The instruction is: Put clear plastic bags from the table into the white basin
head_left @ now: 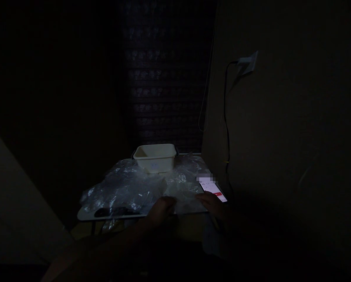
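In dim light, a clear plastic bag [185,201] lies spread between my two hands at the table's near edge. My left hand [161,210] is closed, its fingers curled on the bag's left side. My right hand [211,203] pinches at the right side, thumb and fingers close together. Just beyond the right hand lies a lit phone [209,187] showing a timer and a red button. More crumpled clear plastic bags [125,188] cover much of the tabletop. The fingertips are hard to make out in the dark.
A white plastic tub [154,164] with dark handles stands at the back of the small white table [85,214]. A dark object [103,212] lies at the front left edge. On the right wall, a black cord [226,117] hangs from a socket [247,64]. Behind is a dark blind [166,78].
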{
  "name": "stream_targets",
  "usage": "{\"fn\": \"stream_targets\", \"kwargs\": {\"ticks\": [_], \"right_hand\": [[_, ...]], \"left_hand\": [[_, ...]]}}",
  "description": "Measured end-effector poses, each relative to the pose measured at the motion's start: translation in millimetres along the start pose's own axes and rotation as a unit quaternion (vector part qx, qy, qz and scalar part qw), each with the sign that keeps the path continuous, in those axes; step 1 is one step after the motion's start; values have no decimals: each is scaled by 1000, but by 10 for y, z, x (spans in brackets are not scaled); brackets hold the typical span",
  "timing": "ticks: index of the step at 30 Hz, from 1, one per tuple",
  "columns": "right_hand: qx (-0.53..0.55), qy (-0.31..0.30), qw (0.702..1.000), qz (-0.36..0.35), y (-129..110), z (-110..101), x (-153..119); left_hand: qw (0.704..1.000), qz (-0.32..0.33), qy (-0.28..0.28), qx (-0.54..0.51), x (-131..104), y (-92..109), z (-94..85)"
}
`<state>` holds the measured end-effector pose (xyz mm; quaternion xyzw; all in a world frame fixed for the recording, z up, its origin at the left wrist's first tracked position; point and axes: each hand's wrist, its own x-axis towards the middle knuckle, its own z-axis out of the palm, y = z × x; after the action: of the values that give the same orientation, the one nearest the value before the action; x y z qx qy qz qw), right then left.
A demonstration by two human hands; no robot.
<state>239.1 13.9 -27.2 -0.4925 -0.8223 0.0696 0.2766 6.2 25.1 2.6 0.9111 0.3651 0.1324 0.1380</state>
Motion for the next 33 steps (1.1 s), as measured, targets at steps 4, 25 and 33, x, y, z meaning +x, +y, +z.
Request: {"fn": "stream_targets", "kwargs": {"ticks": [4,25,33], "right_hand": [[71,0,996,51,-13,-16,32],[344,-1,907,241,13,34,163],[305,11,915,264,-63,51,201]], "left_hand": [[999,-16,40,-22,69,-36,76],[865,-279,124,-399,185,59,107],[894,-295,106,-321,201,33,111]]}}
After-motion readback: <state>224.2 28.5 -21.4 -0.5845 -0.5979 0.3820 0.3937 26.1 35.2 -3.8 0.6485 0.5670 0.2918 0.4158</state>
